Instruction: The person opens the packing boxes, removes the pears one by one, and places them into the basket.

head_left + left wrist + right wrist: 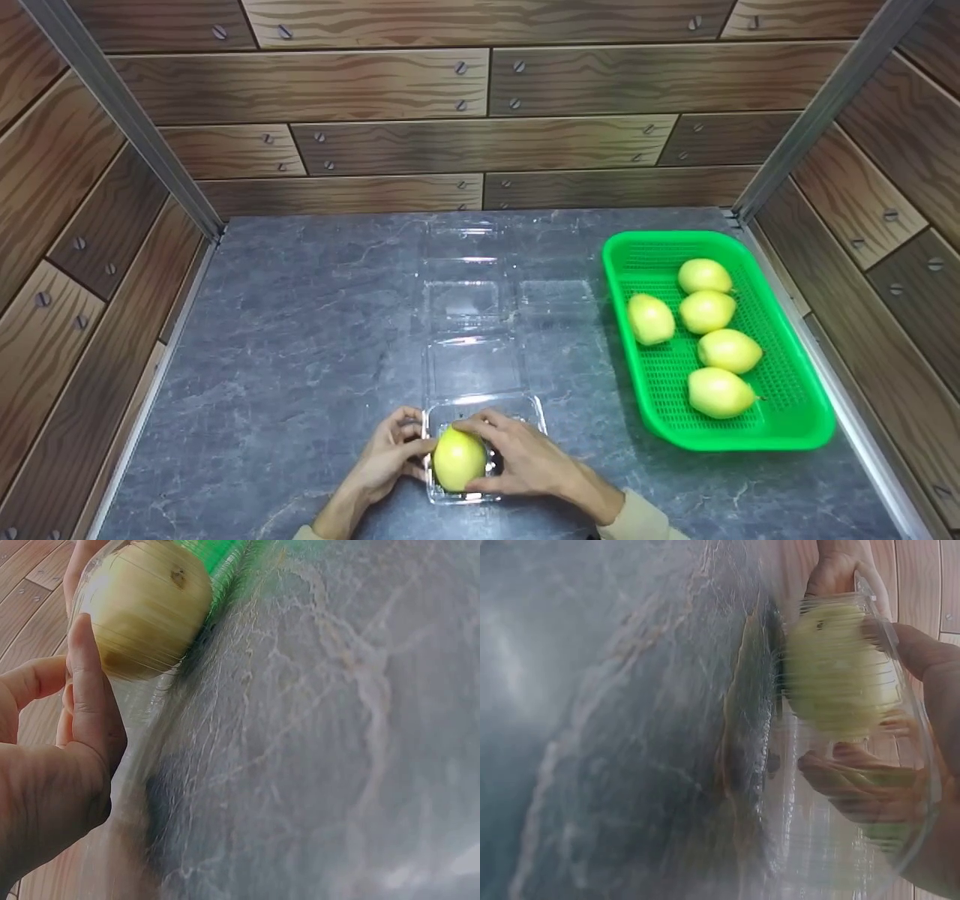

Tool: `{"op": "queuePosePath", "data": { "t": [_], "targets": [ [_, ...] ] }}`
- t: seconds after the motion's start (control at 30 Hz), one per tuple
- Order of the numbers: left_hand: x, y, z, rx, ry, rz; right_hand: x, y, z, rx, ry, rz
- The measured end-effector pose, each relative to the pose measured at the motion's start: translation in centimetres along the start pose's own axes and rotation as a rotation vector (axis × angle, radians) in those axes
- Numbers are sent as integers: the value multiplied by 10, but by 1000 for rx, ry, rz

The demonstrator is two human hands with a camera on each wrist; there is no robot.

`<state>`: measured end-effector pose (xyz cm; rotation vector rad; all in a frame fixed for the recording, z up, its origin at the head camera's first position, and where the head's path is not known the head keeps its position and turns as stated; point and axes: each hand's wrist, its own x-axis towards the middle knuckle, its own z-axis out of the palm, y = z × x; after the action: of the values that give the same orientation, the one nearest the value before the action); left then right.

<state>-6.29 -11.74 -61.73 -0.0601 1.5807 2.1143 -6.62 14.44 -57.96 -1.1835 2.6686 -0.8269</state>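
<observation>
A yellow-green pear sits within a clear plastic container near the front of the table. My right hand reaches into the container and grips the pear, fingers at its far side and thumb at its near side. At the container's left wall, my left hand pinches the edge, its thumb close to the pear. Through the ribbed plastic, the left wrist view shows the pear beside the left hand. In the right wrist view, the right hand's fingers appear behind the clear wall.
More clear plastic containers stretch in a line toward the back, with clear sections to their right. A green basket at the right holds several pears. Wood-patterned walls enclose the table's back and sides.
</observation>
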Motion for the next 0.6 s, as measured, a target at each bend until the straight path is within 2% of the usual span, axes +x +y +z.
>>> {"op": "queuePosePath", "data": {
  "t": [0.33, 0.6],
  "targets": [
    [0, 0, 0, -15, -15, 11, 13, -3, 7, 109, -82, 53],
    [-1, 1, 0, -14, -19, 17, 17, -1, 9, 173, -88, 76]
  ]
}}
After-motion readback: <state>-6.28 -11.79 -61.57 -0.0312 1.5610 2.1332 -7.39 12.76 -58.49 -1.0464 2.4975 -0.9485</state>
